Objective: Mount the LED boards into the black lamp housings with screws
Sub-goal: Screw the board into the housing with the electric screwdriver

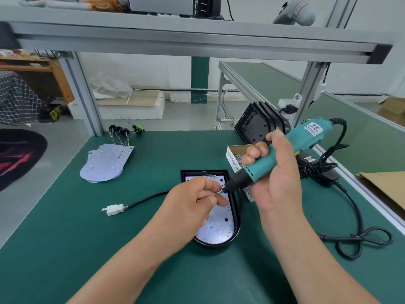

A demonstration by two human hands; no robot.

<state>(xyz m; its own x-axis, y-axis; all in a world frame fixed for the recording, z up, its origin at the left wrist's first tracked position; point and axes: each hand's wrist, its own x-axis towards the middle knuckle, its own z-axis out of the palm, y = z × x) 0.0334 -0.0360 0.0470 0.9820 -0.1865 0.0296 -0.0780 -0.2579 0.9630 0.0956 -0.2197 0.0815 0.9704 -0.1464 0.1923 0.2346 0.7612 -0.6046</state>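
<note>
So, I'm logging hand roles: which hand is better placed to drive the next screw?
Right. The right hand grips the electric screwdriver, its bit over the LED board in the housing; the left hand only pinches at the bit tip.

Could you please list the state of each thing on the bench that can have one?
screwdriver: held tilted above the LED board.
left hand: pinches the screwdriver's bit tip.
right hand: grips the screwdriver.
lamp housing: lies flat, open side up.
LED board: sits inside the lamp housing.
spare boards: stacked, not mounted.
screw box: open, screws inside.
spare housings: stand on edge, front one empty.
white plug: unconnected.
</note>
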